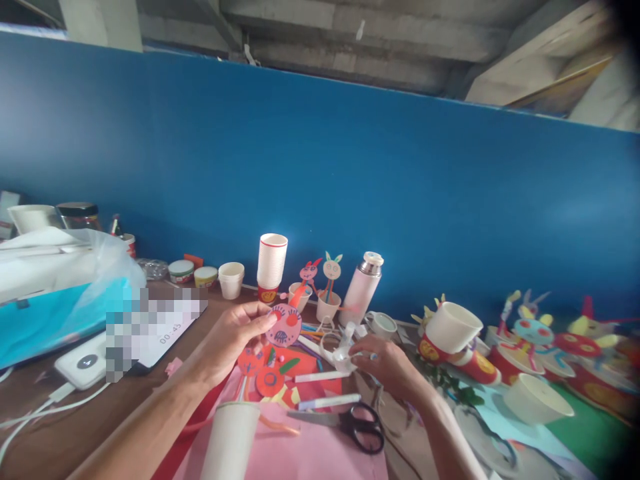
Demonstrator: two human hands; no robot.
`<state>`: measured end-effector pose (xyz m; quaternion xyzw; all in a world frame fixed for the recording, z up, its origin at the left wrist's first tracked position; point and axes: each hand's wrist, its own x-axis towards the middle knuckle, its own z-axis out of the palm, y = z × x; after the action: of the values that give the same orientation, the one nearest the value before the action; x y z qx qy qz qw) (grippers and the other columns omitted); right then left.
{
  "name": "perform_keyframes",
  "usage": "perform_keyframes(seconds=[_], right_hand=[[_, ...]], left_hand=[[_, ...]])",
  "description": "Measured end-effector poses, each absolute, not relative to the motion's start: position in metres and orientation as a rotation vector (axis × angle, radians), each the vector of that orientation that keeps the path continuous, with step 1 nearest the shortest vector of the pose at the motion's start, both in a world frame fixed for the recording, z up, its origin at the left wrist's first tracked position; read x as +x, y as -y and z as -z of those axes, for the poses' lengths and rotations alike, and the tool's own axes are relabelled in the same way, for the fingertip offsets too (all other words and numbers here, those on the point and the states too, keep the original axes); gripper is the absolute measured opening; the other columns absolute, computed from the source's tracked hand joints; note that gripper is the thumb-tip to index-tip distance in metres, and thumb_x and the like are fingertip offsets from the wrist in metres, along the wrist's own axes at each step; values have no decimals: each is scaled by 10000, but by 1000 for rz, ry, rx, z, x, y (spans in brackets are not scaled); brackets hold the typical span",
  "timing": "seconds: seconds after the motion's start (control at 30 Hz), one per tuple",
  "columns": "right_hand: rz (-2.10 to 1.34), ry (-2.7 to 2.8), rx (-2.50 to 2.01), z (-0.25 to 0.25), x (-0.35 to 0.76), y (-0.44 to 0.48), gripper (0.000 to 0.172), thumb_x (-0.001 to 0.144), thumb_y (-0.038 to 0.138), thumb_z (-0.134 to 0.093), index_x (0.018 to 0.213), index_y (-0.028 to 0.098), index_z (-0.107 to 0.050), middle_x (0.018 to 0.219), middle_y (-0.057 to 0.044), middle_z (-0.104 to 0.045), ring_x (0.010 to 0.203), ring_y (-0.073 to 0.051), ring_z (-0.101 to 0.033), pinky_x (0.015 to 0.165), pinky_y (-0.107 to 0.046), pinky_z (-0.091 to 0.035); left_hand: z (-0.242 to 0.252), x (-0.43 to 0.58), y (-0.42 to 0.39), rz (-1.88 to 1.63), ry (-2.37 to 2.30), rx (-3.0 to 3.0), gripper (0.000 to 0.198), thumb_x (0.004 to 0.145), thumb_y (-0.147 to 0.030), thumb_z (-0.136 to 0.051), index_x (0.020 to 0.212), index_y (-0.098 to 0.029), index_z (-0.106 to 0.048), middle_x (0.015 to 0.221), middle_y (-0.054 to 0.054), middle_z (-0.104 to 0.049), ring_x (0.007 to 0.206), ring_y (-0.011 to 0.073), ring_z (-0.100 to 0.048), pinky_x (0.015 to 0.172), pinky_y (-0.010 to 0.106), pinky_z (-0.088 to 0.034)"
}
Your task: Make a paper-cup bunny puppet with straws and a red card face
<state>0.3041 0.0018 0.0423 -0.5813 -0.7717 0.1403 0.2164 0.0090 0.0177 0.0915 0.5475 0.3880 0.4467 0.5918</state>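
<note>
**Face drawn, disc not yet joined to a cup**

Near the middle of the frame, our left hand (244, 327) pinches a pink paper disc (285, 328) by its edge, thumb in front. The disc carries red eyes, dark lashes and a blue mouth, so we judge its drawing close to done.

Just right of centre, our right hand (387, 363) has its fingertips at a clear tape dispenser (343, 358); we cannot tell whether they grip it or merely touch it.

At the bottom of the frame, left of centre, stands a white paper cup (231, 440) with a thin straw (243, 387) rising from its top end. We can make out no face fixed to that straw, and the disc is held above and apart from the cup. In our judgement the parts are shaped, and joining them is what is left.

Behind the hands, two comparable pieces look complete: a pink-faced figure (309, 272) and a pale-faced figure (331, 269), each above a cup. More cup figures (535, 333) crowd the right edge.

On the pink paper (300, 457) at lower centre lie black-handled scissors (364, 428) and a capped marker (329, 402), with red paper pieces (270, 380) just above, all out of our grasp.
</note>
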Motion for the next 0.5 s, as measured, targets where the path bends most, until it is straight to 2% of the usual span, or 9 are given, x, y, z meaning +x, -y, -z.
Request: perform_keyframes(seconds=[0.5], right_hand=[[-501,2294,-1904,-29,315,-4,176,643,222,-560,747,265,-695,797,3,-690,744,-180,-612,650,-258,-390]], left_hand=[[-90,6,-20,-1062,-905,1292,201,738,-326,-605,696,-140,-541,574,-42,-490,448,33,-421,449,161,-317]])
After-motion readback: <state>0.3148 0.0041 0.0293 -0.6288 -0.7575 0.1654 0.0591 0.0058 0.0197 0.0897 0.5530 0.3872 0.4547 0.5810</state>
